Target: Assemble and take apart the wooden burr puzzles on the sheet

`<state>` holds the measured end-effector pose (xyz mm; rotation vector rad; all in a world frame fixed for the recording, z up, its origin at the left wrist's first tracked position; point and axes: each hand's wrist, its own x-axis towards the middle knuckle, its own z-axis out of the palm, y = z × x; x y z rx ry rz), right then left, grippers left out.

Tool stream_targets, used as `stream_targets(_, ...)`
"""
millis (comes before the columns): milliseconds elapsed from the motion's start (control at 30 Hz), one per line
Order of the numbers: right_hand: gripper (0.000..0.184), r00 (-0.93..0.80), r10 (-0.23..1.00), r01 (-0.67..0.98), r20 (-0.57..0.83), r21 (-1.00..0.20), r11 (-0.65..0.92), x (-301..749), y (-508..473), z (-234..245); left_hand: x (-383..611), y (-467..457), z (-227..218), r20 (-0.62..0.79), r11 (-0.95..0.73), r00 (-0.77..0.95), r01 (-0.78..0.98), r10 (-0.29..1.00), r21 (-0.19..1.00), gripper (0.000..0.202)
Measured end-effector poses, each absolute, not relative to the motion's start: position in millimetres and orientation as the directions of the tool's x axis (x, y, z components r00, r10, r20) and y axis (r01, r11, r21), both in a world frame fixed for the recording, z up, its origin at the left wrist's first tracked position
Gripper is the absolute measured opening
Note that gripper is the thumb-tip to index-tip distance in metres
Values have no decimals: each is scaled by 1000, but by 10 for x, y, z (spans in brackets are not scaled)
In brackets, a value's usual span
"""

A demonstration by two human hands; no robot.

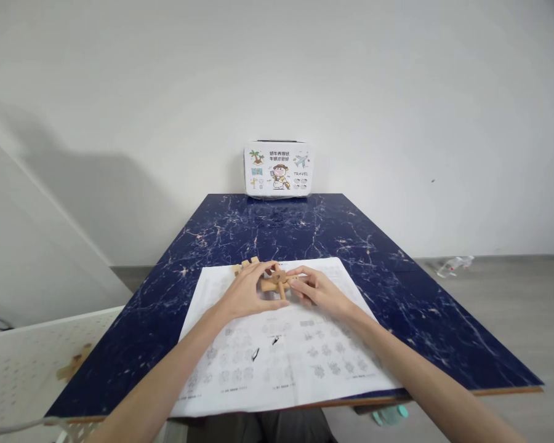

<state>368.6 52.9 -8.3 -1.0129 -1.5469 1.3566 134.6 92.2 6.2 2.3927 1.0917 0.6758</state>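
A small wooden interlocking puzzle (277, 283) sits between my two hands over a printed instruction sheet (281, 360). My left hand (247, 291) curls round its left side, fingers closed on the wooden bars. My right hand (318, 291) pinches the right end of the same puzzle. A loose notched wooden piece (245, 265) lies on the sheet just beyond my left hand.
The sheet lies on a dark blue marbled table (397, 289). A white illustrated box (277, 169) stands at the table's far edge against the wall. A white perforated shelf (23, 363) is at the lower left. A clear plastic bottle (452, 265) lies on the floor at right.
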Motion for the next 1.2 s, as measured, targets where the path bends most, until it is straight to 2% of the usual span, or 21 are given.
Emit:
stream_targets(100, 48, -334, 941, 4, 60, -998, 65, 3688, 549, -80, 1328, 922, 78, 252, -602, 576, 564, 777, 565, 81)
stream_targets(233, 49, -310, 950, -17, 45, -999, 41, 3676, 562, -50, 1334, 931, 108, 390, -669, 544, 572, 743, 475, 30)
stream_targets(300, 50, -310, 950, 8, 46, -999, 51, 3667, 559, -38, 1346, 941, 112, 425, -719, 580, 569, 695, 400, 17)
stream_targets(400, 50, -303, 951, 70, 56, -994, 81, 3652, 552, -43, 1363, 958, 105, 447, -753, 608, 560, 657, 346, 15)
stream_targets(533, 50, -282, 957, 122, 67, -987, 105, 3643, 557, -78, 1372, 975, 97, 448, -763, 619, 536, 646, 361, 17)
stream_targets(700, 50, -312, 947, 105, 81, -987, 119, 3651, 576, -89, 1369, 954, 105, 424, -735, 601, 559, 678, 382, 16)
stream_targets(767, 50, -322, 943, 99, 84, -988, 122, 3650, 576, -79, 1364, 933, 110, 408, -706, 575, 569, 709, 422, 27)
stream_targets(867, 49, -327, 942, 98, 74, -989, 112, 3648, 572, -63, 1350, 914, 102, 345, -661, 568, 579, 747, 478, 70)
stream_targets(933, 48, -330, 941, 83, 74, -991, 107, 3649, 572, -60, 1341, 919, 82, 288, -642, 585, 591, 758, 489, 90)
stream_targets(1000, 48, -340, 937, 67, 80, -992, 109, 3650, 576, -69, 1337, 930, 57, 253, -629, 592, 600, 765, 494, 97)
stream_targets(1200, 49, -379, 920, 43, 97, -992, 122, 3636, 582, -107, 1358, 910, 39, 223, -579, 559, 611, 798, 540, 96)
